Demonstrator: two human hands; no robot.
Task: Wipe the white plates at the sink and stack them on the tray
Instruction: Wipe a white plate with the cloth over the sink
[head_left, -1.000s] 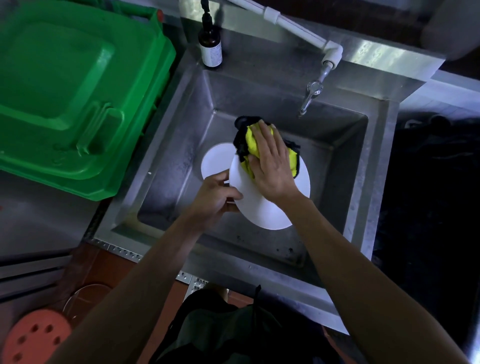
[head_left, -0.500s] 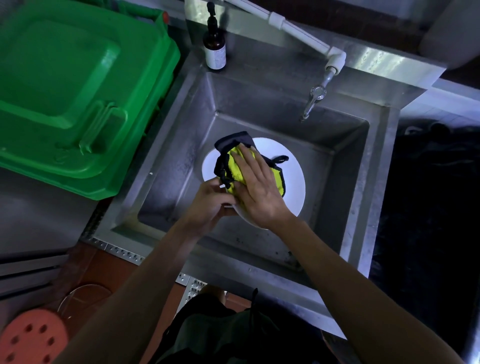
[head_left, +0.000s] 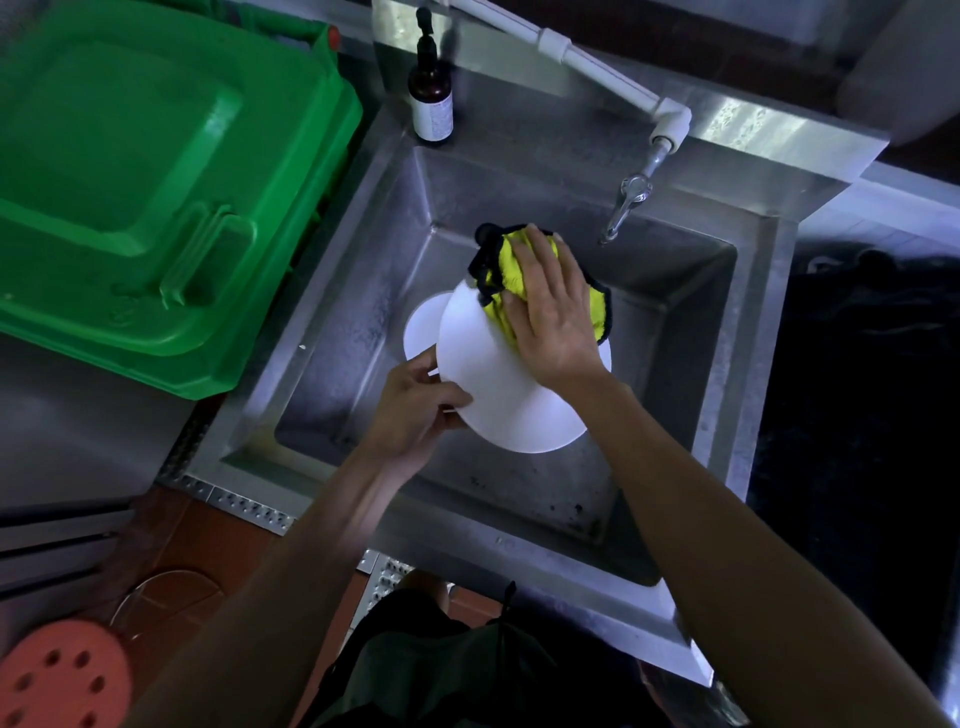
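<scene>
White plate (head_left: 511, 395) is held tilted above the basin of the steel sink (head_left: 332, 332), its near-left rim pinched by the left hand (head_left: 415, 410), fingers curled round the edge. The right hand (head_left: 553, 317) lies flat on the plate's far portion with fingers extended, pressing a yellow cloth with black trim (head_left: 501, 270) against the surface; part of the cloth overhangs the far rim. A second white plate (head_left: 422, 327) sits lower in the basin, largely hidden behind the held one, only its left crescent showing; whether it lies flat on the bottom cannot be told. The basin otherwise shows dark specks near its front wall. A metal tap (head_left: 626, 205), fed by a white pipe (head_left: 582, 65), hangs over the far right of the basin. A brown pump bottle with a white label (head_left: 430, 104) stands upright on the sink's far-left corner ledge. Left of the sink is a green plastic bin (head_left: 150, 176), lid closed, contents unseen. An orange perforated disc (head_left: 62, 675) lies at lower left on the floor area. The tray is not identifiable in this view.
</scene>
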